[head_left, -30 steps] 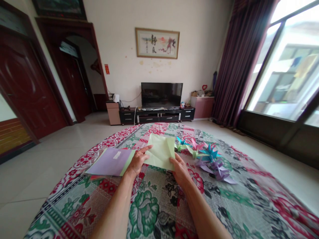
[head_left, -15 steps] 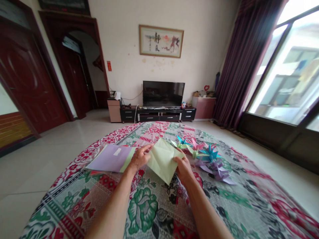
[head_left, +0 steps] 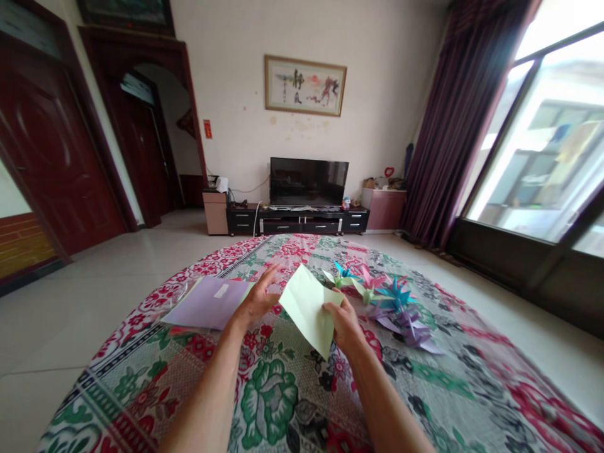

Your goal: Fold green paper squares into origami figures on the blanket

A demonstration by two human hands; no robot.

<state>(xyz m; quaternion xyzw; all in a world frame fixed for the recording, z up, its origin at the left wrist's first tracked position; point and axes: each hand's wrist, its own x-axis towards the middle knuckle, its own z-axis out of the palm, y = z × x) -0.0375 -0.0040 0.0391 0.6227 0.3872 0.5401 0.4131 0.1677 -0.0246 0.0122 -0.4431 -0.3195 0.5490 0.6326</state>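
A pale green sheet of origami paper (head_left: 306,308) is held above the table, tilted, with a crease near its right side. My right hand (head_left: 343,319) pinches its right edge, thumb on the face and fingers behind. Just left of the sheet, my left hand (head_left: 258,299) is open, fingers and thumb apart, not gripping the paper. Near my left wrist lies a stack of coloured paper (head_left: 207,305), purple on top with a small white label. Folded paper cranes (head_left: 399,292) in blue, green, pink and purple stand to the right of my right hand.
A patterned tablecloth (head_left: 268,402) covers the round table. Beyond it, a television (head_left: 309,181) stands on a low black cabinet (head_left: 292,225) by the wall. To the right hangs a purple curtain (head_left: 446,138) next to a window.
My left hand has let go of the green paper and opened, moving slightly left. The sheet has turned a little in my right hand. The view has shifted slightly.
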